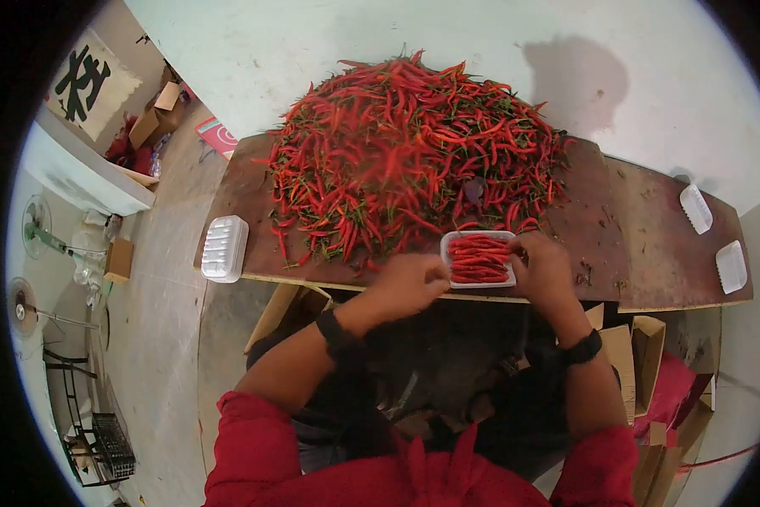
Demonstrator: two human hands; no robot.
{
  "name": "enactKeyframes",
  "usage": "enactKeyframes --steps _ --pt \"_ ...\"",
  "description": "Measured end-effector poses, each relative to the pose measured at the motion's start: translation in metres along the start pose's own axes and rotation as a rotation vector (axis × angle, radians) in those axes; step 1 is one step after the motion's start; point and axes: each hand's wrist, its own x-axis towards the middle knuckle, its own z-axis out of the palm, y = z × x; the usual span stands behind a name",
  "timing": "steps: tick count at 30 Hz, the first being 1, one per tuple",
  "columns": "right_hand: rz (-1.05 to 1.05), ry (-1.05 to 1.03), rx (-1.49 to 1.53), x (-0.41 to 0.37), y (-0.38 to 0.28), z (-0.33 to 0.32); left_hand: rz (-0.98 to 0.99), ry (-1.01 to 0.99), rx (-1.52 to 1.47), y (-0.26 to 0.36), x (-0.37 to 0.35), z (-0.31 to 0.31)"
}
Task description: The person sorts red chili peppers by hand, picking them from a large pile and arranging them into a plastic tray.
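A small white foam tray [479, 285] lies at the table's front edge, filled with a row of red chili peppers [479, 258] laid side by side. My left hand [407, 284] is at the tray's left side, its fingers curled and pinched together; whatever may be between them is hidden. Over the right rim is my right hand [546, 267], with bent fingertips at the ends of the peppers in the tray. Its grip is partly hidden. Behind the tray rises a large heap of red chili peppers [380, 160] with green stems.
A stack of white foam trays [224, 248] sits at the table's left corner. Two single trays, one farther back [695, 209] and one nearer [732, 267], lie at the right end. A dark roundish object [475, 190] rests on the heap. Cardboard boxes [646, 363] stand below the brown table [595, 228].
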Motion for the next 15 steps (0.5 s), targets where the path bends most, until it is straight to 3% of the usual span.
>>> enactKeyframes --steps 5,10,15 --pt "-0.027 0.007 -0.086 0.004 0.008 0.007 0.001 0.130 0.053 -0.007 0.014 -0.005" --pt "-0.034 0.015 -0.122 0.009 0.007 0.019 0.146 0.261 0.096 -0.018 0.026 0.007" --pt "-0.029 0.000 -0.116 0.011 0.011 0.024 0.203 0.250 0.149 -0.015 0.035 0.011"
